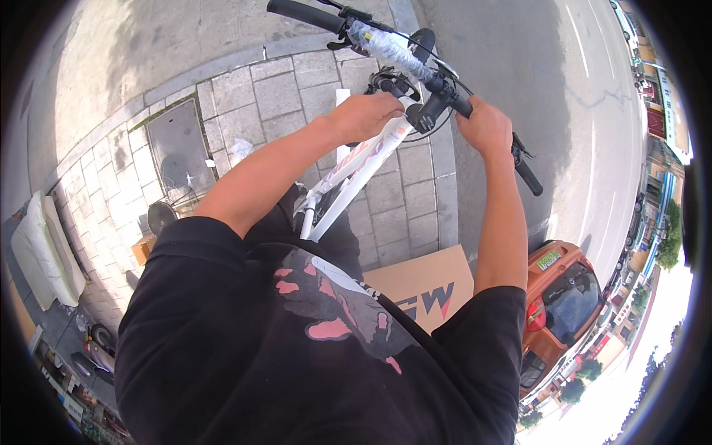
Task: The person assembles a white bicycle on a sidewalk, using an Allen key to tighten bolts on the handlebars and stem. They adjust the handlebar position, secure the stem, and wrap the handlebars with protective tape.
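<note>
A white bicycle frame (pixel 361 172) stretches away from my body, with a black stem (pixel 437 104) and handlebar at its far end. Clear plastic wrap (pixel 389 49) covers the bar's left part; black grips (pixel 304 15) are at the ends. My right hand (pixel 486 127) is wrapped round the handlebar just right of the stem. My left hand (pixel 368 117) lies by the front of the frame, left of the stem, fingers curled together. What its fingertips hold is hidden. Beyond it, the front wheel (pixel 423 44) shows partly behind the bar.
Stone paving (pixel 278 96) lies under the bicycle, with a kerb and an asphalt road (pixel 586 81) on the right. A cardboard box (pixel 426 278) sits at my right side, near a parked orange car (pixel 567 304). A metal cover (pixel 182 144) is set in the paving at left.
</note>
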`<state>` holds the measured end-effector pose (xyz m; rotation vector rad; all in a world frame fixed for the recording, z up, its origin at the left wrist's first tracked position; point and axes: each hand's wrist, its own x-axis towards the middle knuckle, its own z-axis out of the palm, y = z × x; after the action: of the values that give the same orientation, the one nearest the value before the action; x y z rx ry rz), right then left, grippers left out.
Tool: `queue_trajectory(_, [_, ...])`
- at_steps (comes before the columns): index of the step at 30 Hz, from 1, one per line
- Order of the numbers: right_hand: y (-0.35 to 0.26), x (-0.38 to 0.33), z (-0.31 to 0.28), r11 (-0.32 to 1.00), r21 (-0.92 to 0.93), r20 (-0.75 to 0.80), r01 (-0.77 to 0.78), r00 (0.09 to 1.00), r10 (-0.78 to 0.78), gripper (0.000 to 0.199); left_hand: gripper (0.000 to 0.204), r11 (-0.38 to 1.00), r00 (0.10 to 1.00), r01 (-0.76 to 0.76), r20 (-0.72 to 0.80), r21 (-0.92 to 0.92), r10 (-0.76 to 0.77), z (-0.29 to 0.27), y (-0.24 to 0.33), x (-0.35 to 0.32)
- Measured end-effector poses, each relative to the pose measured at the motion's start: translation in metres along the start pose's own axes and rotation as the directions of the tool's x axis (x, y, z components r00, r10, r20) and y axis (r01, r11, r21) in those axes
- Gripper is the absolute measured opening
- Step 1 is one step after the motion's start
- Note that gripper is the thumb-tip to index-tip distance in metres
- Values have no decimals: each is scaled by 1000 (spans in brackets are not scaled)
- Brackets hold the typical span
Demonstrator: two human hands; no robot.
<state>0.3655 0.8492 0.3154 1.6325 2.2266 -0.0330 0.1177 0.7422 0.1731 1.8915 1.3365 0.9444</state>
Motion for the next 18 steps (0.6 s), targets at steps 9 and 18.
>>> queue_trajectory(9, [-2,-2,0,1000,-1,-25,-15,1000,15,31,32,624,743,660,484,-418,-462,-16,34,22])
queue_trajectory(18, [-3,-1,-1,1000,0,-43,2,999,-2,30,29,472,648,760,573,-447,-501,-13,29,31])
